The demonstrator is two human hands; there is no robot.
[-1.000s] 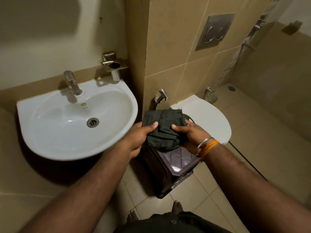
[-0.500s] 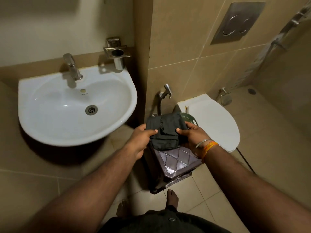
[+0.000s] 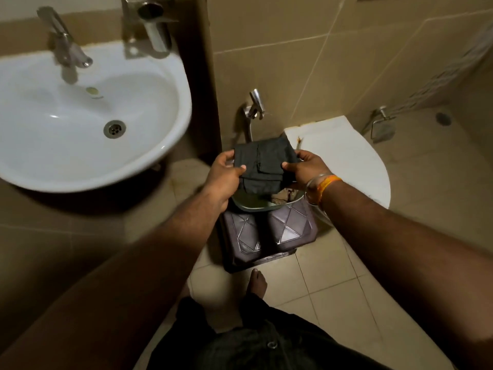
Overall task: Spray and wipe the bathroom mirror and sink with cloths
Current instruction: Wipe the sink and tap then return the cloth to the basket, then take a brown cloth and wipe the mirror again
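A folded dark cloth (image 3: 264, 164) is held between both hands above a dark purple stool (image 3: 266, 231). My left hand (image 3: 222, 173) pinches its left edge, thumb on top. My right hand (image 3: 306, 169) grips its right edge, with bangles on the wrist. Under the cloth a green bowl (image 3: 250, 204) sits on the stool with a brownish cloth (image 3: 285, 194) in it. The white sink (image 3: 88, 113) with its metal tap (image 3: 64, 46) hangs on the wall at the left. No mirror or spray bottle shows.
A white toilet lid (image 3: 346, 161) lies right of the stool, with a hand-spray valve (image 3: 254, 106) on the tiled wall behind. A metal holder (image 3: 152, 20) is fixed above the sink. My bare foot (image 3: 257, 281) stands on the tiled floor in front of the stool.
The view has tilted down and come closer. Both hands have lifted the dark cloth slightly, which uncovers the green bowl and the brownish cloth beneath it.
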